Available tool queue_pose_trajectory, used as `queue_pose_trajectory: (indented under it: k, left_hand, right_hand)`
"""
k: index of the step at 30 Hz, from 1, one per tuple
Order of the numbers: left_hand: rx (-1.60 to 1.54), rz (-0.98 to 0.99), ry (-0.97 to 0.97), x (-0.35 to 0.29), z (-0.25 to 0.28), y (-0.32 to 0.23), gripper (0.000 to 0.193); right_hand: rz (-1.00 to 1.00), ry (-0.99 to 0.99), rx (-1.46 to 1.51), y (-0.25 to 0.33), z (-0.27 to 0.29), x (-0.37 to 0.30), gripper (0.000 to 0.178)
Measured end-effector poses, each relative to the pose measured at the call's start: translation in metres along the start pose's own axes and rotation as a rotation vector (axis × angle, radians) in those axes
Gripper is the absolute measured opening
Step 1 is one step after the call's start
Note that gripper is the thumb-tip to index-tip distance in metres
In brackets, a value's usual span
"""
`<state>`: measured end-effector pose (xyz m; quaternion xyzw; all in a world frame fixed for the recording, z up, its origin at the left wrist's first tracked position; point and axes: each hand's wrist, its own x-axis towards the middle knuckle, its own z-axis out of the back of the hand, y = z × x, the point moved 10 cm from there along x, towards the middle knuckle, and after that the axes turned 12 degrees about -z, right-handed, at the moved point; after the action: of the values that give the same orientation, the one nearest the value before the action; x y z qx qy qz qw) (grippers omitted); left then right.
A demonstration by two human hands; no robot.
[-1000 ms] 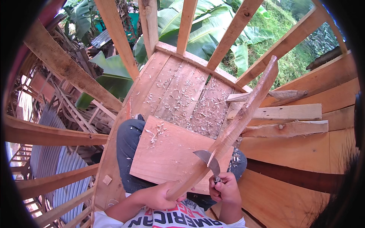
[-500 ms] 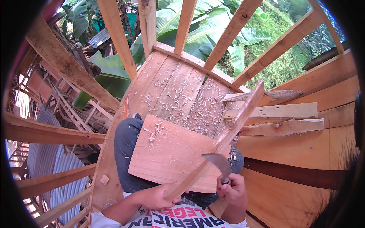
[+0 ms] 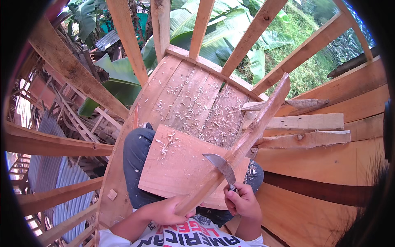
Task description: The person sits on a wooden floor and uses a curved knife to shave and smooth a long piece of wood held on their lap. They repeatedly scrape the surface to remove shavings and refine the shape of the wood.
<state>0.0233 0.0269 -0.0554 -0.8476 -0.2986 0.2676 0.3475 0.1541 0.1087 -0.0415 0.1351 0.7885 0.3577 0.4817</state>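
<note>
My left hand is wrapped round the near end of a long wooden stick, which slants up and away to the right. In my right hand is the handle of a curved knife. Its hooked blade lies across the stick, a little beyond my left hand, with the tip pointing left. Under the stick a flat wooden board rests over my lap, with a few curled shavings near its far left corner.
Wood shavings litter the plank floor ahead. Three rough wood pieces, one a pale batten, lie at the right beside a plank wall. Upright slats fence the far and left sides, with banana leaves and corrugated sheets beyond.
The knife and my right hand have moved left and slightly toward me, so the blade now crosses the stick. The stick's far end has risen a little.
</note>
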Motion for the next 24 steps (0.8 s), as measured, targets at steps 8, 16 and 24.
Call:
queue_pose_trajectory:
  k: [8,16,24]
  left_hand:
    - [0.048,-0.047,0.032,0.003,0.007,0.007,0.06]
    - [0.029,0.01,0.019,0.0,0.012,0.009,0.063]
    - [-0.227,0.041,0.105,0.003,-0.001,0.003,0.061]
  right_hand:
    - [-0.058,0.145,-0.091,-0.006,-0.014,0.005,0.015]
    - [0.052,-0.068,-0.006,0.009,0.011,0.007,0.017]
    - [0.617,-0.919,-0.31,0.029,0.072,-0.027,0.022]
